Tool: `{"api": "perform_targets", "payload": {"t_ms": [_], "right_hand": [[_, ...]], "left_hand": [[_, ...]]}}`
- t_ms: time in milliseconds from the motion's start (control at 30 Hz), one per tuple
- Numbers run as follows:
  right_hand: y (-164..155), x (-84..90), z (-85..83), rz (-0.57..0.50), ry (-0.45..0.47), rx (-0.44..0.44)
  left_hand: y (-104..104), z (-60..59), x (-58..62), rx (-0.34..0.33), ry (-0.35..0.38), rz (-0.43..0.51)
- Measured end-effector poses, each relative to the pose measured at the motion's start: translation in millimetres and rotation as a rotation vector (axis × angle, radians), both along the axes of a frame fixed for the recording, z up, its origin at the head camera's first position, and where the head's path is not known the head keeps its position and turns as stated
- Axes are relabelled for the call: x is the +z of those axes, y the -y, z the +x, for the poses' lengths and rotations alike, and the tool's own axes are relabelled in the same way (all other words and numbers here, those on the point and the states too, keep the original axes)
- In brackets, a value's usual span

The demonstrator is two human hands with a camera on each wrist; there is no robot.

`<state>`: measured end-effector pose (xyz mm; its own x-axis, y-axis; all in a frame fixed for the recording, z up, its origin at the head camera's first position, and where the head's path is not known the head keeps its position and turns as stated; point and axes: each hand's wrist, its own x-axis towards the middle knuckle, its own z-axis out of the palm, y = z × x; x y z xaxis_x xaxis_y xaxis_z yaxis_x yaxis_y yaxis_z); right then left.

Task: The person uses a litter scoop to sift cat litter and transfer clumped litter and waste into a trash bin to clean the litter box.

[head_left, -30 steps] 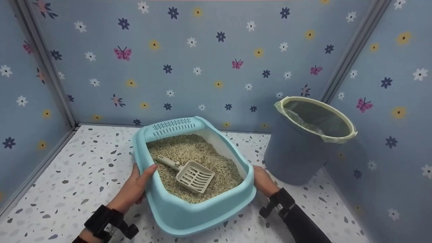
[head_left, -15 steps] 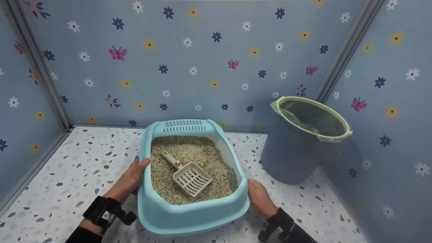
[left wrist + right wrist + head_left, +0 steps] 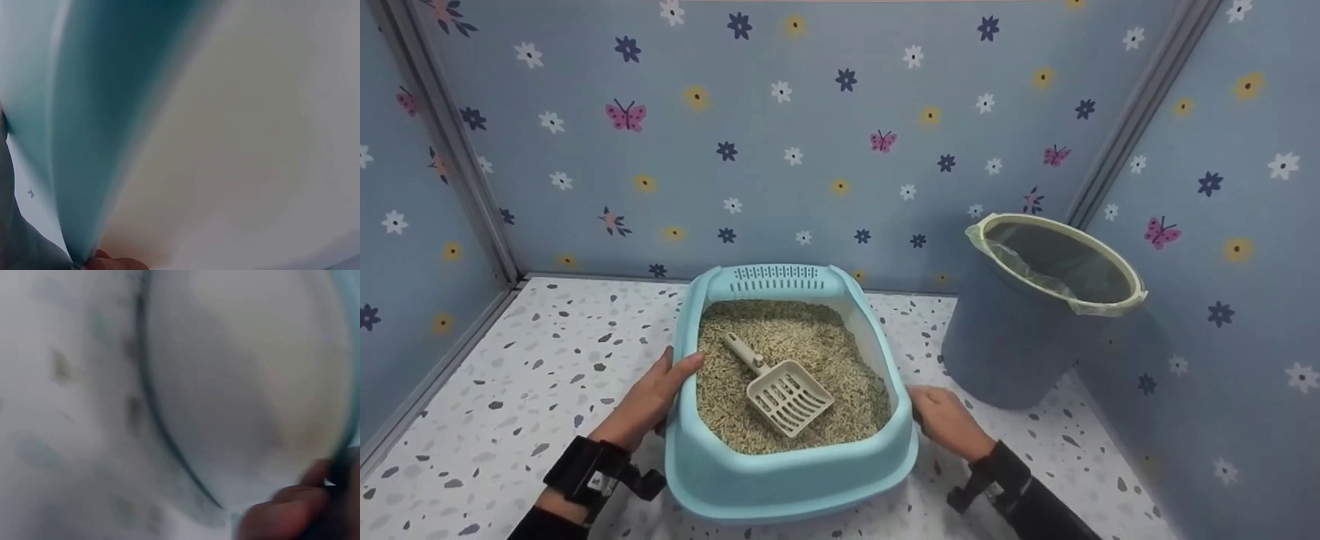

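Note:
A light blue litter box filled with grainy litter stands in the middle of the head view. On the litter lies a beige slotted scoop, its handle pointing to the far left. My left hand grips the box's left rim, thumb over the top. Its fingertips show beneath the rim in the left wrist view. At the right side my right hand holds the box near its front corner. In the right wrist view, its blurred fingers curl in under the rim.
A grey-blue bin with a cream rim and a clear liner stands to the right of the box. Blue flowered walls close in the speckled white surface at the back and both sides.
The litter box has turned clockwise, its far end swinging right, and now sits nearly square to the back wall. Both hands moved with it. The scoop turned along with the box.

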<state>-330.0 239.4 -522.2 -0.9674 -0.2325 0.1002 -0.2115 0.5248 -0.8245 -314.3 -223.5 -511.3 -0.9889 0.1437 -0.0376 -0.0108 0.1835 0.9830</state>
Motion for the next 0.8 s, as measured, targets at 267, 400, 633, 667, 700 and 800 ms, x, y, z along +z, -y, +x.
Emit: {"api": "perform_targets", "payload": {"t_ms": [267, 400, 633, 667, 700, 800], "right_hand": [[29.5, 112.7, -39.4, 0.16, -0.254, 0.103], [67.4, 153.1, -50.8, 0.312, -0.333, 0.235], [150.4, 159.4, -64.2, 0.711, -0.369, 0.455], [159.0, 153.8, -66.4, 0.781, -0.394, 0.493], [166.7, 147.3, -68.7, 0.851, -0.424, 0.525], [184.0, 126.4, -73.9, 1.051, -0.545, 0.606]], "left_hand": [[1.1, -0.7, -0.1, 0.021, 0.02, -0.025], [-0.2, 0.0, 0.5, 0.017, 0.027, -0.014], [0.1, 1.0, -2.1, 0.034, 0.004, -0.016], [-0.1, 0.8, -2.1, 0.037, 0.004, -0.013], [-0.3, 0.7, -1.8, 0.042, 0.005, -0.01], [-0.7, 0.7, -0.3, 0.044, 0.007, -0.007]]}}
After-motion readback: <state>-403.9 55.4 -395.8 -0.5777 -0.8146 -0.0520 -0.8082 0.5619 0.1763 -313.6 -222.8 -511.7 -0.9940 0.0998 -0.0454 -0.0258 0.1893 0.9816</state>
